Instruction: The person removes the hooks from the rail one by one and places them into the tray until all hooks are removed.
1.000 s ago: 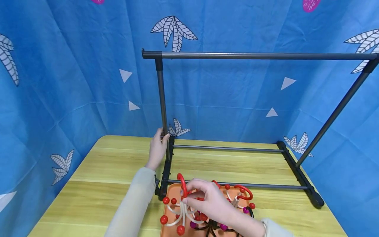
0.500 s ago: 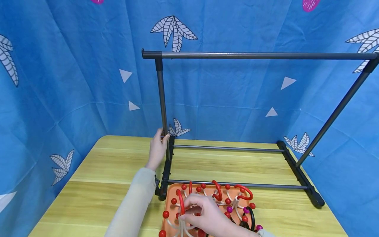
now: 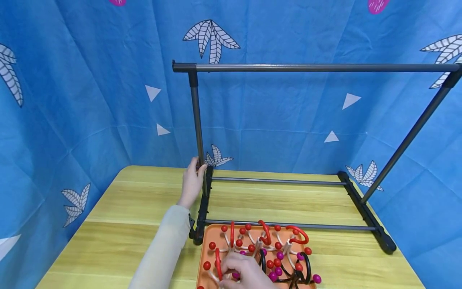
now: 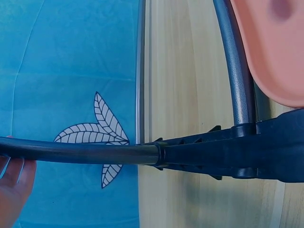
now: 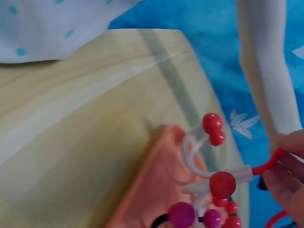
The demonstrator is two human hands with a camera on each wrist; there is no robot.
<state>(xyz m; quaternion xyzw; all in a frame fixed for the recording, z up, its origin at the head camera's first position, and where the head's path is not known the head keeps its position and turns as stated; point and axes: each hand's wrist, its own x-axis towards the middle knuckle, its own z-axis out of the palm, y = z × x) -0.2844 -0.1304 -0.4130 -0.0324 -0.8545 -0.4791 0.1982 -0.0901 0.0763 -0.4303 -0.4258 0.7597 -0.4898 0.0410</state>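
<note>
My left hand (image 3: 192, 180) grips the left upright post (image 3: 197, 120) of a dark metal rack, thumb in front and fingers behind. In the left wrist view, fingertips show below that post (image 4: 95, 152) at the left edge. My right hand (image 3: 243, 273) pinches the red curved top of a multi-prong hanging hook (image 3: 218, 263), low over the orange tray (image 3: 213, 233). The right wrist view shows this hook's white stem (image 5: 244, 173) and curved white prongs tipped with red balls. Part of the hook falls below the head view's edge.
Several similar hooks lie in the tray, some with red tops (image 3: 265, 233), others black (image 3: 307, 269) with magenta balls. The rack's top bar (image 3: 310, 68) spans above; its lower front bar (image 3: 288, 225) runs just behind the tray. A blue curtain (image 3: 274, 108) hangs behind the wooden table (image 3: 108, 224).
My right hand has lowered toward the near side of the tray with the red-topped hook, uncovering the other hooks. The left hand stays on the post.
</note>
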